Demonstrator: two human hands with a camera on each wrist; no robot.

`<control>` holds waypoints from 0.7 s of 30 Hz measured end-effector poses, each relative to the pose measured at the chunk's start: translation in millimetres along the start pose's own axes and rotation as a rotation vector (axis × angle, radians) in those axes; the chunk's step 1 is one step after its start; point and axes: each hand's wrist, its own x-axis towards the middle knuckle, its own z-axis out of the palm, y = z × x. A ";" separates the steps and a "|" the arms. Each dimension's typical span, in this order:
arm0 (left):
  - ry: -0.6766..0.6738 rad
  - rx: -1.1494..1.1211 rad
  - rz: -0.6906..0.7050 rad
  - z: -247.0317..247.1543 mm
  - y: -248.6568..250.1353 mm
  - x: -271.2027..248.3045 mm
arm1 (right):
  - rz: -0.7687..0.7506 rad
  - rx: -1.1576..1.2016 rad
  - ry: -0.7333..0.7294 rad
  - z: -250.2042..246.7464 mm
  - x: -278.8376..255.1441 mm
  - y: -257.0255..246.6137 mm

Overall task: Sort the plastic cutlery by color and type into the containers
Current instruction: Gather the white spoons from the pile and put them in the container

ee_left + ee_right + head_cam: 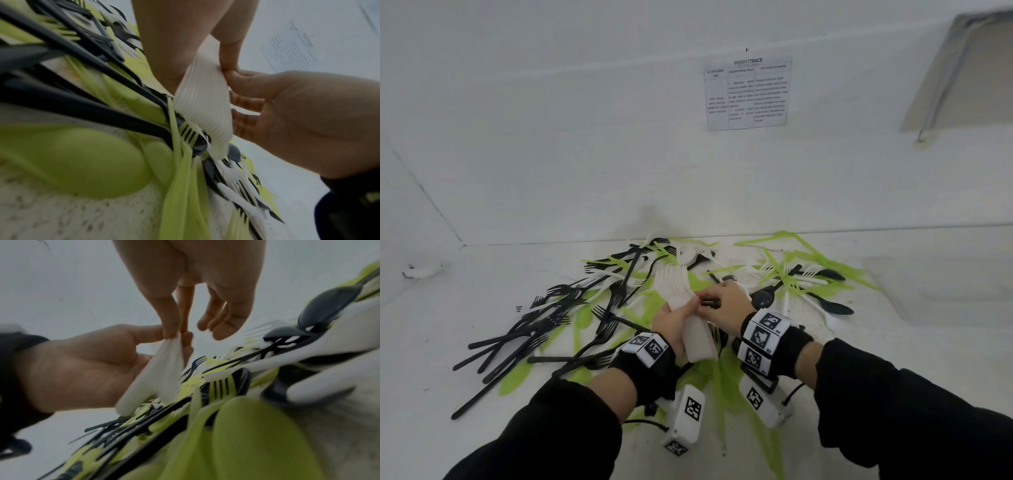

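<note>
1. Far left of the white surface (465, 301): a small white scrap (421, 270), well apart from the cutlery.
2. Left part of the pile: black forks (544, 329) lie crossed over each other, w/ green spoons (515, 378) under and between them.
3. Left hand (674, 322): fingers curled round a stack of white forks (681, 301), gripping it at the handles; tines fan up and away from the person. Left wrist view shows the stack (203, 104) as tight ribbed edges, its lower end just above the pile. Black sleeve and a wrist band w/ square markers (649, 347) on that arm.
4. Right hand (726, 301): touching the left one at the stack. In the right wrist view the thumb and forefinger (170, 326) pinch the top of the white stack (162, 369); other fingers hang loosely curled. A dark piece shows under the hand in the head view, can't tell what.
5. Right part of the pile: black spoons (832, 306), white forks (808, 274) and green knives (811, 253) mixed, reaching to the wall.
6. On the wall above: a printed sheet (746, 94), text too small to read.
7. Containers aren't identifiable in any view.
</note>
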 end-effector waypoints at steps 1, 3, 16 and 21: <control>0.000 0.020 0.006 -1.7 0.5 2.3 | -0.011 -0.068 -0.030 -3.4 -0.8 -1.3; -0.029 0.066 0.021 -2.6 2.3 4.4 | 0.016 -0.093 -0.056 -20.3 -2.5 0.2; -0.044 0.034 0.036 9.6 -5.4 -4.7 | 0.197 -0.928 -0.368 -143.3 -12.4 106.4; -0.021 0.013 0.056 17.5 -11.4 -8.5 | 0.069 -1.047 -0.470 -136.6 -13.6 106.1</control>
